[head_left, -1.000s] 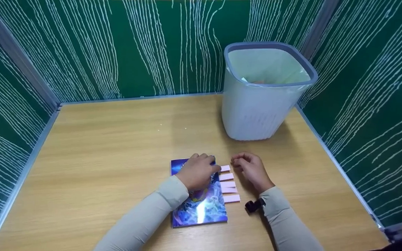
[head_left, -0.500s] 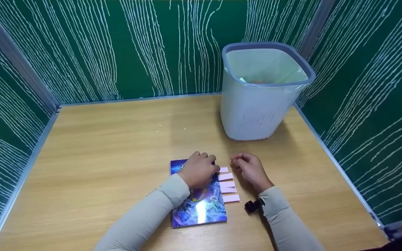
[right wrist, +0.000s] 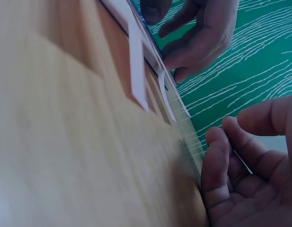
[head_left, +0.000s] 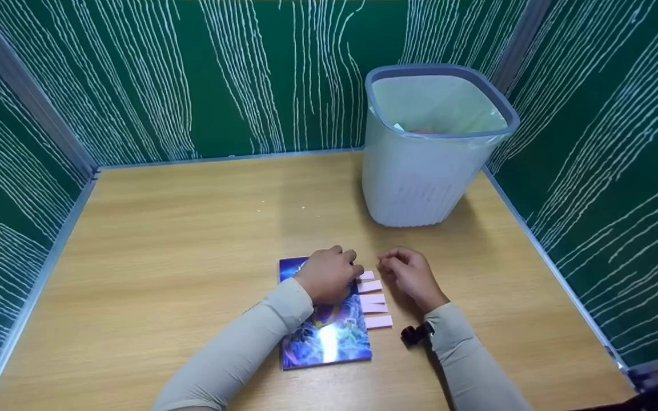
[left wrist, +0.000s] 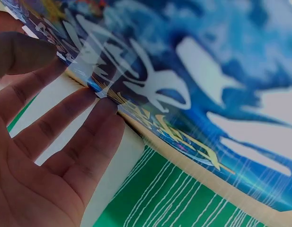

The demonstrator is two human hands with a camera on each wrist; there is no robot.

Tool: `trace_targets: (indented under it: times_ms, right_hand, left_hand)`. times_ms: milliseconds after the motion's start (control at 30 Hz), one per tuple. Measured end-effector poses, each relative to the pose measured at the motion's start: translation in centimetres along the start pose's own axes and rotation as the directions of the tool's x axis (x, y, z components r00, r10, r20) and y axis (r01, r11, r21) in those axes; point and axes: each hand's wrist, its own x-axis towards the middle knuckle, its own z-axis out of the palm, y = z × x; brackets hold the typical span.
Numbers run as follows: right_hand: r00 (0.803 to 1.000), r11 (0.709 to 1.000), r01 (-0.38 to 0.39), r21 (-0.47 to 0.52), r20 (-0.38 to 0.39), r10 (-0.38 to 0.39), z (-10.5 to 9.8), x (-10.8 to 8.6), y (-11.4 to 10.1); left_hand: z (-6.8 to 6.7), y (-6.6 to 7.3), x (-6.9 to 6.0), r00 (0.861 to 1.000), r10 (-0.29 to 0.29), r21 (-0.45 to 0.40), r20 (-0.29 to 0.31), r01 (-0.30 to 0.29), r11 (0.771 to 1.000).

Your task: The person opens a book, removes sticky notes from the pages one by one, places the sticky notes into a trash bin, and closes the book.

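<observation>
A glossy blue book with a swirling cover lies closed on the table. Several pale pink paper strips jut from its right edge. My left hand rests on the upper right part of the cover. In the left wrist view its fingertips touch the book's top border, and the thumb lies near the side edge. My right hand rests on the table right of the strips, apart from the book. Its fingers are loosely curled, and nothing shows between them in the right wrist view.
A pale waste bin with a grey rim and a plastic liner stands at the back right. Tiny white specks dot the wooden table. Green walls with white lines enclose the sides and back.
My left hand has shifted slightly to the right over the book's upper right corner. My right hand stays in place, and so do the book and strips.
</observation>
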Motion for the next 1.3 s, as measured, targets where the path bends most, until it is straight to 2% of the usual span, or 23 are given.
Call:
trace_targets:
  times_ms: [300,400,500,600,700,867,1000,1100,1233,1300]
  right_hand:
    - [1.000,0.999,-0.008,-0.038,0.013,0.009,0.2,0.1,0.3]
    - [1.000,0.999,-0.009,-0.046,0.013,0.010,0.3,0.0,0.3]
    - [1.000,0.999,-0.010,-0.032,0.016,0.010,0.4,0.0,0.4]
    - [1.000,1.000,-0.010,-0.025,0.025,0.010,0.6,-0.1,0.4]
    - [1.000,1.000,-0.012,-0.025,0.028,0.012,0.7,-0.1,0.3]
    - [1.000,0.999,-0.009,-0.034,0.026,0.010,0.4,-0.1,0.2]
    - [1.000,0.998,-0.014,-0.068,0.019,0.015,0.0,0.0,0.0]
    - [0.999,0.996,-0.027,-0.084,0.020,0.029,-0.2,-0.1,-0.2]
    - [0.998,0.993,-0.044,-0.111,0.038,0.048,-0.3,-0.2,-0.3]
    - [0.998,0.989,-0.047,-0.141,0.046,0.054,-0.2,-0.4,-0.4]
  left_hand:
    - [0.5,-0.1,0.1,1.000,-0.021,-0.039,0.012,0.021,0.999]
    - [0.5,-0.2,0.3,1.000,-0.019,-0.025,0.015,0.019,1.000]
    - [0.4,-0.4,0.4,1.000,-0.014,-0.007,-0.007,0.014,1.000]
    - [0.1,-0.9,0.5,0.999,-0.014,-0.003,-0.048,0.014,1.000]
    - [-0.8,-1.8,0.2,0.994,-0.025,-0.044,-0.105,0.021,0.999]
    - [-2.6,-3.5,-1.1,0.973,-0.092,-0.162,-0.211,0.058,0.985]
    - [-3.9,-4.7,-2.4,0.957,-0.156,-0.275,-0.245,0.085,0.958]
    - [-4.5,-5.5,-3.8,0.942,-0.210,-0.366,-0.261,0.105,0.925]
    - [-5.0,-6.7,-6.3,0.916,-0.310,-0.482,-0.254,0.157,0.862]
    - [-5.1,-7.2,-7.8,0.903,-0.366,-0.553,-0.224,0.192,0.811]
